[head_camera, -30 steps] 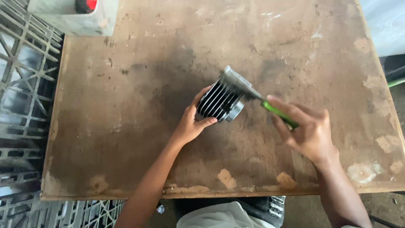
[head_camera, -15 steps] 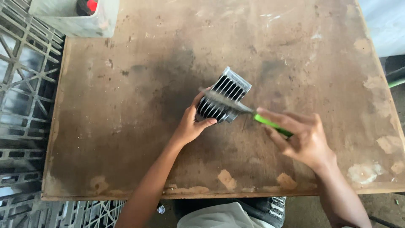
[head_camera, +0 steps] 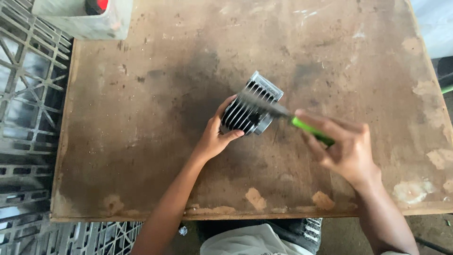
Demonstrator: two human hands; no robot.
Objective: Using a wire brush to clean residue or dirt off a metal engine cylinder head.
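Left hand (head_camera: 214, 137) clamped on grey finned metal cylinder block (head_camera: 250, 111), propped tilted mid worn brown wooden table (head_camera: 141, 118). Right hand (head_camera: 347, 151) closed round green-handled metal brush (head_camera: 302, 123), head laid across fins. Risks: block rolling under side load, being held from one side only; bristles skidding into left fingertips.

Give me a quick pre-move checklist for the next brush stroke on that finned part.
1. Left hand grips the grey finned metal cylinder: ok.
2. Right hand holds the green-handled brush: ok.
3. Brush head lies across the fins: ok.
4. Cylinder rests on the worn brown wooden board: ok.
5. Left fingers clear of the bristles: cannot tell.
6. Fins clean: cannot tell.
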